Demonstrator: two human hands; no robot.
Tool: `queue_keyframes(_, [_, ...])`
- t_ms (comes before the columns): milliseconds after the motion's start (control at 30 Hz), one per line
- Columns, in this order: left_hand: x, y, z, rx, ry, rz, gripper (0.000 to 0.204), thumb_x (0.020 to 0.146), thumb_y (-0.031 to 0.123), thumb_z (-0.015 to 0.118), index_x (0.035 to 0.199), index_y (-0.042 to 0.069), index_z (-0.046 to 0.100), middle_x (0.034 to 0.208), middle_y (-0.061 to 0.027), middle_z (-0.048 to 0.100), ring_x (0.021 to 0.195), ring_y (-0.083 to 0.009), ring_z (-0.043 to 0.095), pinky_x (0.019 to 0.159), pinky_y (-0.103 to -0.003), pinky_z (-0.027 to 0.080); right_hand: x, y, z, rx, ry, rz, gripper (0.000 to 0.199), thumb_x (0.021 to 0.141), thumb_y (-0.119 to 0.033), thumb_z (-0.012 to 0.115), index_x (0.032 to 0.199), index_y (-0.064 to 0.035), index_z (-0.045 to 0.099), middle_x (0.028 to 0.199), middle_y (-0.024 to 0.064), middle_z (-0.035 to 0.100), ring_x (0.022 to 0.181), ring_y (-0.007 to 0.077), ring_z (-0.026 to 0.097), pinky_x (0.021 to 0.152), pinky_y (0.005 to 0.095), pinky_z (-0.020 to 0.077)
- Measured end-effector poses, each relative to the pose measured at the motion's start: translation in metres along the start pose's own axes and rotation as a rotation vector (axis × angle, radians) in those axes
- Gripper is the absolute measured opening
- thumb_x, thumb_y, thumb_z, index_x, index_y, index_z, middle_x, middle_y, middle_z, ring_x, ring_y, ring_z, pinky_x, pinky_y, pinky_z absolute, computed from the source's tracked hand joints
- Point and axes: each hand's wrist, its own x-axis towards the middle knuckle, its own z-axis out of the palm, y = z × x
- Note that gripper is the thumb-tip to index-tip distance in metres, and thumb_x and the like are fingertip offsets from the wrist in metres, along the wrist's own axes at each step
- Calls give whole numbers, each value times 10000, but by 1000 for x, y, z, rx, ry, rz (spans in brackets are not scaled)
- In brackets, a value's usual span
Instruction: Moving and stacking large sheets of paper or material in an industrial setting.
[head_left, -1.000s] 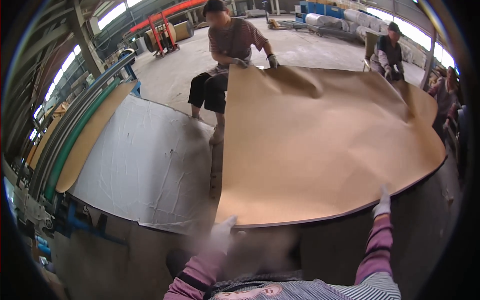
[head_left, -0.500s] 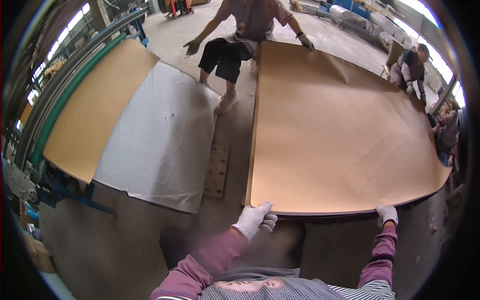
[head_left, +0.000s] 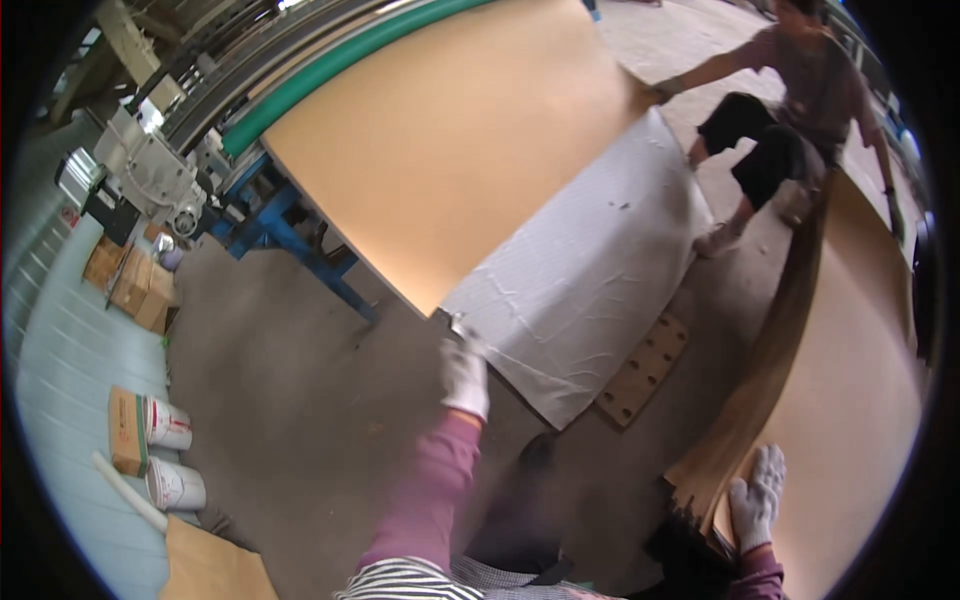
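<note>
My left hand (head_left: 465, 375), in a white knit glove and blurred by motion, reaches to the near corner of a brown sheet (head_left: 440, 170) coming off a green roller (head_left: 330, 70). Whether its fingers close on the corner cannot be made out. A wrinkled silver-white sheet (head_left: 590, 270) borders the brown one and extends right of my left hand. My right hand (head_left: 757, 498), gloved too, lies flat with fingers stretched on the near corner of a stack of brown sheets (head_left: 850, 380). The stack's layered edges (head_left: 770, 380) show along its left side.
A co-worker (head_left: 800, 100) sits across from me, one gloved hand at the brown sheet's far corner, the other arm toward the stack. A board with holes (head_left: 645, 370) lies on the floor. Blue machine legs (head_left: 300, 240), cardboard boxes (head_left: 135, 285) and white buckets (head_left: 175, 485) stand left.
The view has swung left. My left hand has let go of the stack's edge and moved to the roller sheet's corner. My right hand now lies on the stack's corner. The co-worker's hand has reached the far corner.
</note>
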Motion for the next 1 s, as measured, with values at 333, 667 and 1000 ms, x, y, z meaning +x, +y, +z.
queue_keyframes(333, [70,38,-62,-709,130,-498,261,832,120,597,1066,13,549,959,-108,601,849,-229,602,708,-402,536,18,-16,3,-15,-5,-18,671,739,-200,574,1355,-8,393,1450,217,307,1367,370,239,1143,415,158])
queue_keyframes(667, [-77,372,-79,-952,-574,-235,249,877,161,579,1043,-23,551,922,-103,632,733,-196,657,582,-327,580,-8,-24,-32,141,82,41,612,750,-336,591,1274,-40,482,1373,194,415,1312,341,334,1072,410,303])
queue_keyframes(1000, [-154,420,-79,-902,-931,-166,233,949,176,421,987,-26,531,700,-141,616,580,-224,630,529,-339,556,-125,-89,-122,1354,157,11,347,873,-121,526,1194,9,543,756,82,638,477,111,561,445,234,476])
